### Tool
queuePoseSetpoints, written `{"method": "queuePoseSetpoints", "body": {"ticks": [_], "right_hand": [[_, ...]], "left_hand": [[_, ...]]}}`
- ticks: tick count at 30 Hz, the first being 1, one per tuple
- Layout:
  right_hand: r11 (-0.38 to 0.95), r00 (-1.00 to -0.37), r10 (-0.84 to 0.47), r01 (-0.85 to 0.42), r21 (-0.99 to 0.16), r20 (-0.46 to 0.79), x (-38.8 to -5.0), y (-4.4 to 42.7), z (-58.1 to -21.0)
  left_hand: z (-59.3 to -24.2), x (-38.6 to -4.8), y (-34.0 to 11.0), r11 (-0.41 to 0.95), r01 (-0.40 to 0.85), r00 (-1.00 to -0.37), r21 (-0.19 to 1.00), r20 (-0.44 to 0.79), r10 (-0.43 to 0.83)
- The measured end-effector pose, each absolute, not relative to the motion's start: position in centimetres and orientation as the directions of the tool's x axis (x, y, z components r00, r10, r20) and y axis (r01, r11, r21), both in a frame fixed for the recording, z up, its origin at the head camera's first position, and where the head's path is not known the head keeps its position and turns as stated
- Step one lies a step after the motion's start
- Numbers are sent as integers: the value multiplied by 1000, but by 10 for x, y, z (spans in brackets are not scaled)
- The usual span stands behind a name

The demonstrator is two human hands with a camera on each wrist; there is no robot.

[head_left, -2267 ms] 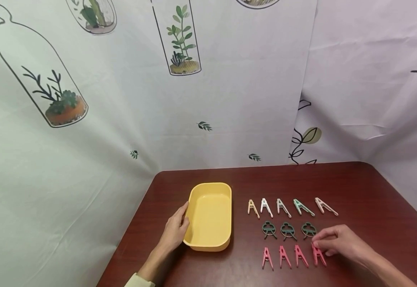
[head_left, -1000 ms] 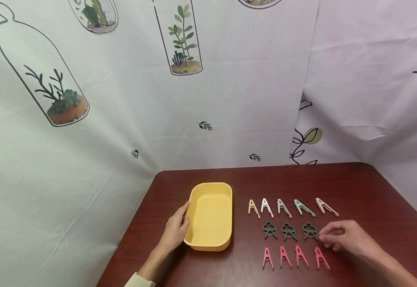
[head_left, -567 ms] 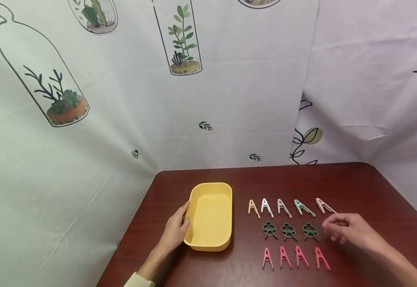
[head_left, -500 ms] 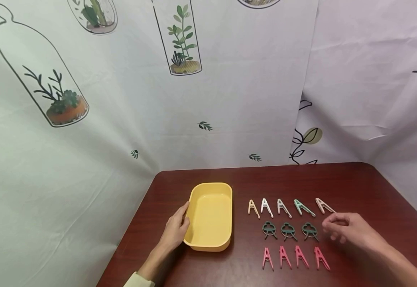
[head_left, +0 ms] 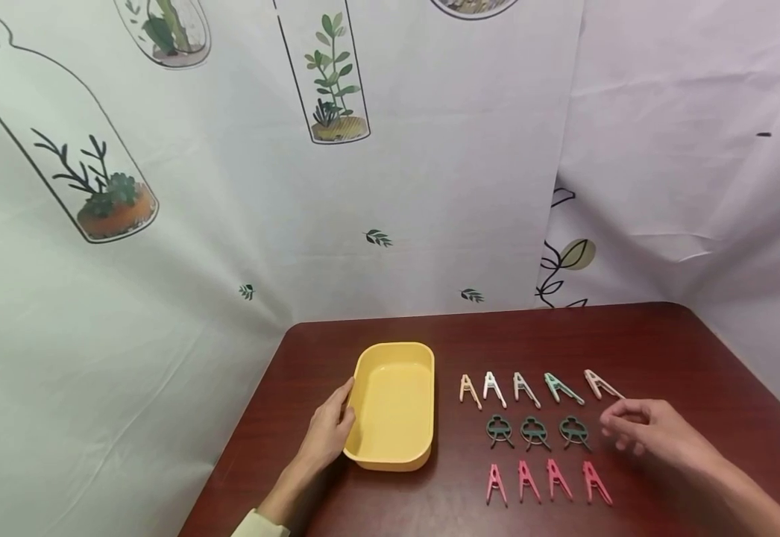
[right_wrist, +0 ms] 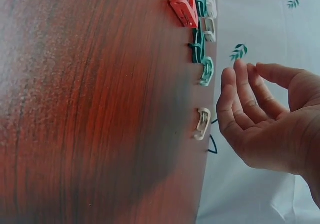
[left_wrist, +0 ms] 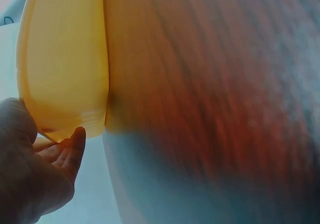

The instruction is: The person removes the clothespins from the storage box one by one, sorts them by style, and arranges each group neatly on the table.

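Note:
My left hand (head_left: 326, 429) grips the near left rim of a yellow plastic tub (head_left: 395, 406); in the left wrist view its fingers (left_wrist: 75, 149) lie against the tub's outer wall. Over the table's right part hovers my right hand (head_left: 652, 429), fingers loosely bent and holding nothing. It is nearest to a pale pink clothespin (head_left: 601, 384) and the rightmost dark green round-bodied clip (head_left: 574, 431). The right wrist view shows thumb and fingertips meeting with nothing between them. A front row holds several pink-red clothespins (head_left: 524, 481).
A back row of clothespins includes a yellow one (head_left: 470, 391), white ones and a green one (head_left: 563, 388). More dark green clips (head_left: 499, 429) form the middle row. Everything stands on a dark red wooden table (head_left: 363, 514). A printed cloth (head_left: 430, 186) hangs behind.
The right hand has let go of the rightmost pink-red clothespin, which lies slightly turned, and moved back and right. The left hand stays on the tub. The head view has shifted slightly.

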State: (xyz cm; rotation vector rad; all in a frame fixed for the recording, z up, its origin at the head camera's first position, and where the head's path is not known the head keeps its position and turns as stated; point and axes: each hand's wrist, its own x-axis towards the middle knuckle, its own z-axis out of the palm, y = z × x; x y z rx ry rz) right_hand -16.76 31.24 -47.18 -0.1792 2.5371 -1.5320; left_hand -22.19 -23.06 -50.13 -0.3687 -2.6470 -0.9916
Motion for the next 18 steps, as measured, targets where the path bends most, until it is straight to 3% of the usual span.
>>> {"method": "queuePoseSetpoints", "body": {"ticks": [18], "right_hand": [[616,-988,-136,-141,-775,71,-169,293,-465]], "left_hand": [[-506,-217,-233,721,338,-922,605,368,124]]}}
